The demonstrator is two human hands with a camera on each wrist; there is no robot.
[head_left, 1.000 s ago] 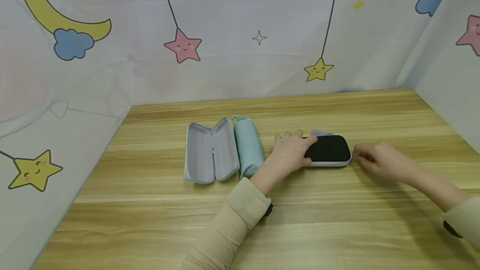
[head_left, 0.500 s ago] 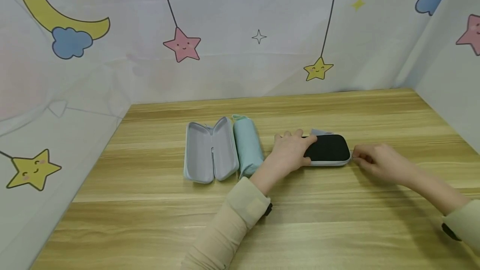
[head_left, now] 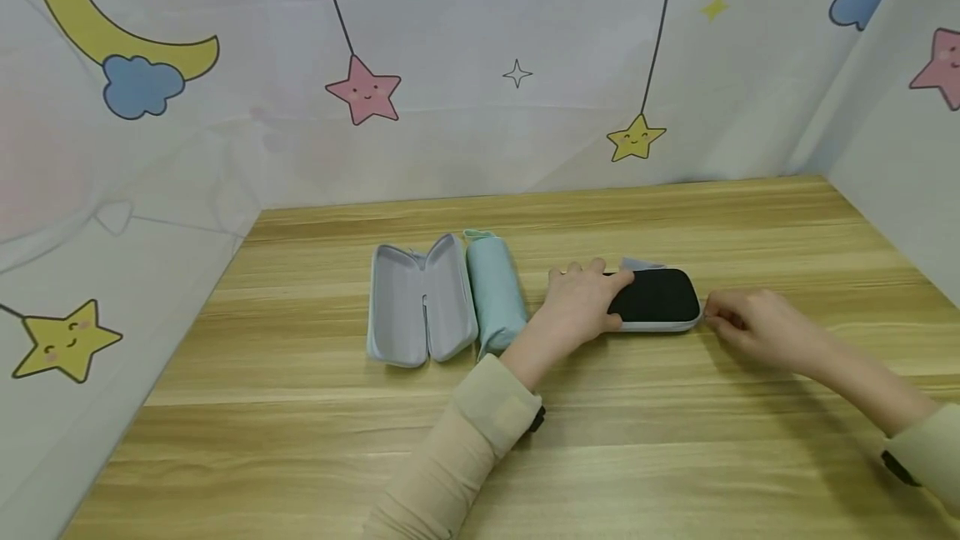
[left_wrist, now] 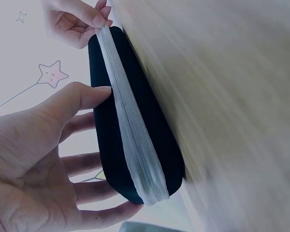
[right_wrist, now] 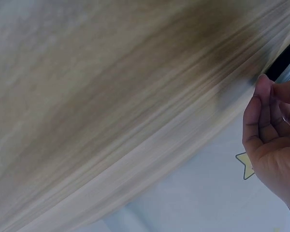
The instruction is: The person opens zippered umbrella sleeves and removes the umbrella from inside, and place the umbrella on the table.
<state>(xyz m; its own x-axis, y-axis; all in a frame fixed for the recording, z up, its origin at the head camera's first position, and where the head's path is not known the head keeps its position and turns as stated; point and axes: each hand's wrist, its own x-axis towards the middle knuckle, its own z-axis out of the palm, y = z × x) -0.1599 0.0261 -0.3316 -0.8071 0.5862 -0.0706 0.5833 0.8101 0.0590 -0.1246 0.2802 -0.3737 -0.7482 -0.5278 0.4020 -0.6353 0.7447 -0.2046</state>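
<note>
A black zippered case [head_left: 654, 297] with a pale grey zipper band [left_wrist: 130, 121] lies on the table, right of centre. My left hand [head_left: 576, 303] grips its left part, thumb on the near side and fingers over the top and far side. In the left wrist view the zipper looks closed along the visible side. At the case's right end my right hand [head_left: 761, 325] pinches the end of the zipper between thumb and forefinger. The pull itself is hidden by the fingertips. A grey fabric piece [head_left: 642, 264] shows behind the case.
An open grey hard case [head_left: 401, 307] stands to the left, its two halves spread. Right beside it lies a light teal pouch [head_left: 497, 290] with a small loop. A white printed cloth [head_left: 465, 157] hangs behind the wooden table [head_left: 315, 457].
Both hands and the black case stay practically in place. The view has shifted very slightly.
</note>
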